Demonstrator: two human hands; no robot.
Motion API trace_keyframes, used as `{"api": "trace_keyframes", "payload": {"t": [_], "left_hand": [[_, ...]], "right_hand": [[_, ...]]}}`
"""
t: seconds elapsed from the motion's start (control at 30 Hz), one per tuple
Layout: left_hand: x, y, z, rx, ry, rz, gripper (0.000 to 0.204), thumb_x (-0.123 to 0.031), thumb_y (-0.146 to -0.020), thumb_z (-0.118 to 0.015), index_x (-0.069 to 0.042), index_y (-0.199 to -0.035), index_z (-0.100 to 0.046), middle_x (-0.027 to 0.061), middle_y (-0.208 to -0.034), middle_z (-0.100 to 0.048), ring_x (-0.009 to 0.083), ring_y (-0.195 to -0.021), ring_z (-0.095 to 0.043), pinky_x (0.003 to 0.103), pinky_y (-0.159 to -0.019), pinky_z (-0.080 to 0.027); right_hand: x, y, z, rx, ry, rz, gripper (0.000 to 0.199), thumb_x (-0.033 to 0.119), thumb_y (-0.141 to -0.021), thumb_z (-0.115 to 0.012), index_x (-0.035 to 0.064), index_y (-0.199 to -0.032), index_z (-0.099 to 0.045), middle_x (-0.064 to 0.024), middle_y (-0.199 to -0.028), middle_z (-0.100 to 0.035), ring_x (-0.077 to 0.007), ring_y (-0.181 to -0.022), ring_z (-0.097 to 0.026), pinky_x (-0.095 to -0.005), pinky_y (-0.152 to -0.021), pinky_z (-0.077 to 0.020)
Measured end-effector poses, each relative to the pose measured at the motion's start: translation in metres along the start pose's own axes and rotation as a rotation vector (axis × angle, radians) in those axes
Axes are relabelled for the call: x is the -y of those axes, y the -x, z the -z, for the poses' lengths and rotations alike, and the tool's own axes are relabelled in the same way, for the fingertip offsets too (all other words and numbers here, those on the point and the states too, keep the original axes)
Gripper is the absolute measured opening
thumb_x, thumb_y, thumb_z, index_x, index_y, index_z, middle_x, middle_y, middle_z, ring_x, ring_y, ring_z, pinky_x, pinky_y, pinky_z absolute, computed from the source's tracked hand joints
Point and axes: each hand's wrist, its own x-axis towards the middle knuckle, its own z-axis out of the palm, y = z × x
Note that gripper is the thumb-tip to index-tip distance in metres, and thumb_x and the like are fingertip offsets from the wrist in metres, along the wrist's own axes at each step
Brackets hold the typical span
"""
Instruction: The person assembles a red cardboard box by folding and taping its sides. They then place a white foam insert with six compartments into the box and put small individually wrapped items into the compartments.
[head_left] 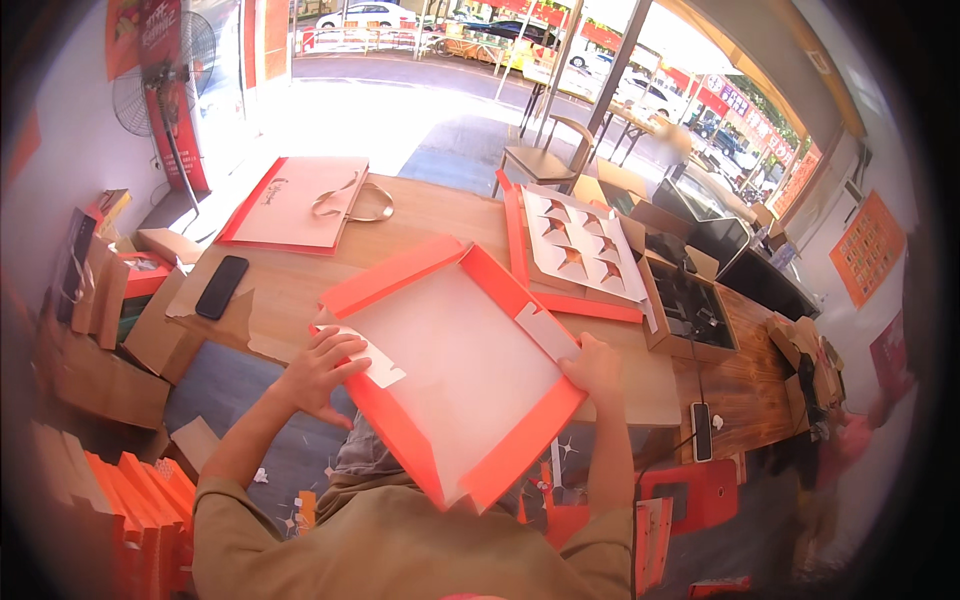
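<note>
1. The left hand, left of centre, is spread wide: fingers lie over a white flap while the thumb stands apart below the rim.
2. The right hand, right of centre, grips the edge of the open box near a corner; its far fingers are hidden.
3. The box, orange-walled and tilted, fills the middle of the frame; inside shows only its pale base.
4. The step in hand seems to be shaping the walls; the next move probably calls for the right hand holding steady while the left presses its flap flat.
5. Just beyond, upper right of centre, a second orange box holds a white insert with cut-out holes.
6. Right of that, a brown carton contains dark items, too blurred to tell.
7. Upper left on the table lie a flat bag with ribbon handles and, nearer, a dark phone.
</note>
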Motion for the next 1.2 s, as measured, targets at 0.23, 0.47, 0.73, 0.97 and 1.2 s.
{"api": "trace_keyframes", "payload": {"t": [0.23,0.47,0.73,0.97,1.2], "left_hand": [[0.045,-0.014,-0.009,-0.104,0.204,0.138,0.07,-0.065,-0.094,-0.067,-0.007,-0.133,-0.066,0.0185,-0.136,-0.063,0.0413,-0.135,-0.056,0.059,-0.119,-0.037],[0.078,-0.055,-0.013,0.035,0.354,0.32,0.024,-0.024,-0.106,-0.063,-0.007,-0.117,-0.076,0.0129,-0.119,-0.073,0.0331,-0.123,-0.064,0.047,-0.108,-0.048],[0.077,-0.108,-0.013,0.053,0.33,0.515,0.021,-0.014,-0.106,-0.059,-0.004,-0.12,-0.072,0.0146,-0.113,-0.075,0.0334,-0.108,-0.069,0.044,-0.094,-0.054],[0.087,-0.113,-0.036,0.117,0.235,0.403,0.022,-0.012,-0.104,-0.057,-0.003,-0.119,-0.072,0.0158,-0.11,-0.075,0.0362,-0.103,-0.072,0.046,-0.091,-0.056],[0.095,-0.112,-0.041,0.106,0.185,0.447,0.022,-0.013,-0.103,-0.059,-0.005,-0.119,-0.072,0.0149,-0.109,-0.076,0.0365,-0.106,-0.072,0.046,-0.091,-0.056]], "right_hand": [[0.019,0.053,0.014,0.241,0.219,0.168,0.052,0.043,-0.075,-0.079,0.0027,-0.107,-0.074,-0.0194,-0.096,-0.079,-0.0393,-0.093,-0.077,-0.0469,-0.085,-0.0604],[0.045,0.095,0.027,0.31,0.229,0.148,0.048,0.049,-0.084,-0.078,0.0045,-0.101,-0.077,-0.0176,-0.091,-0.079,-0.038,-0.09,-0.077,-0.0486,-0.079,-0.0611],[0.054,0.07,0.018,0.181,-0.123,0.286,0.1,0.038,-0.083,-0.084,0.0052,-0.164,-0.037,-0.0241,-0.128,-0.072,-0.0413,-0.118,-0.07,-0.0501,-0.098,-0.0573],[0.06,0.042,-0.011,0.172,-0.14,0.358,0.113,0.029,-0.083,-0.085,0.0058,-0.172,-0.019,-0.0275,-0.139,-0.063,-0.0423,-0.125,-0.066,-0.0506,-0.102,-0.0557],[0.072,0.05,-0.002,0.284,-0.029,0.22,0.109,0.024,-0.085,-0.083,0.0021,-0.171,-0.02,-0.0239,-0.145,-0.06,-0.0431,-0.103,-0.074,-0.0532,-0.091,-0.0579]]}}
